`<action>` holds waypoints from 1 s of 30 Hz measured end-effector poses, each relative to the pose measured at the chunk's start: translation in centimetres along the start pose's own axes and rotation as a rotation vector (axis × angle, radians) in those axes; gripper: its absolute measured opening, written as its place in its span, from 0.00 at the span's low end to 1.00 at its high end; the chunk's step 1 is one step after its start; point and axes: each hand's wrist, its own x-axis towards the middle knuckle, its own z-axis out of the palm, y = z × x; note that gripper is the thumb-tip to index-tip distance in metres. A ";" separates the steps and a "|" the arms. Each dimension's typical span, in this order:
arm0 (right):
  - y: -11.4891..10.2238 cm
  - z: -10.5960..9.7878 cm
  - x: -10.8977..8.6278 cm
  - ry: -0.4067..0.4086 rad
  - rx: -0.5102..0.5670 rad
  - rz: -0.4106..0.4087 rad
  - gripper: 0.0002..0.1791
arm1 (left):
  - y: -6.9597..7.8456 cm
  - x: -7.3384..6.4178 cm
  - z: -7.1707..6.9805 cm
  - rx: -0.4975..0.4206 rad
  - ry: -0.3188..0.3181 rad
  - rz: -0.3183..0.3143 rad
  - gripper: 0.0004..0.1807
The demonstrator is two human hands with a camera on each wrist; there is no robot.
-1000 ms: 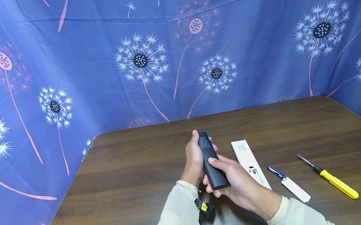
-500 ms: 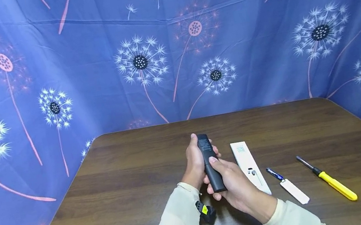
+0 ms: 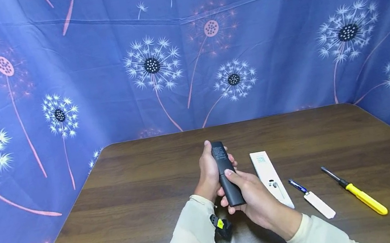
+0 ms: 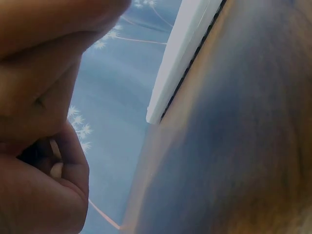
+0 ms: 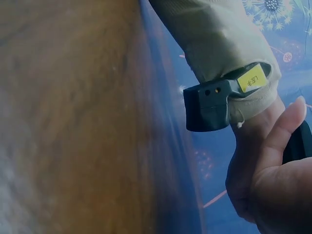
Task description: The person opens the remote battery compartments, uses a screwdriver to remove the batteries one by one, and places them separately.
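- Left hand (image 3: 208, 168) curls round the remote's (image 3: 223, 164) far end, thumb along its left edge.
- Right hand (image 3: 255, 191) grips the near end, thumb on top.
- Remote is above the table (image 3: 132, 183), well inside its edges, with wide room leftward.
- Box (image 3: 268, 176) narrows the right side.

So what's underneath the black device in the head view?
The left hand and right hand wrap beneath the black device: left fingertips show along its right edge, right fingertips along its left. Its underside, and anything else there, is covered.
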 end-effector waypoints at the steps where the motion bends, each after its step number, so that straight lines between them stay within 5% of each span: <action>1: 0.0 -0.1 0.0 -0.002 0.001 0.007 0.20 | 0.0 0.0 0.0 0.002 0.003 0.003 0.35; 13: -0.2 -0.5 0.1 -0.026 -0.047 0.036 0.25 | -0.1 0.5 -0.6 -0.007 0.080 0.022 0.38; 19: 0.1 0.1 -0.2 -0.012 -0.182 0.004 0.25 | 0.1 0.5 -1.2 0.001 0.114 0.040 0.39; 30: 0.2 0.6 0.0 0.114 -0.476 -0.139 0.41 | 0.6 1.0 -1.9 -0.005 0.159 0.103 0.38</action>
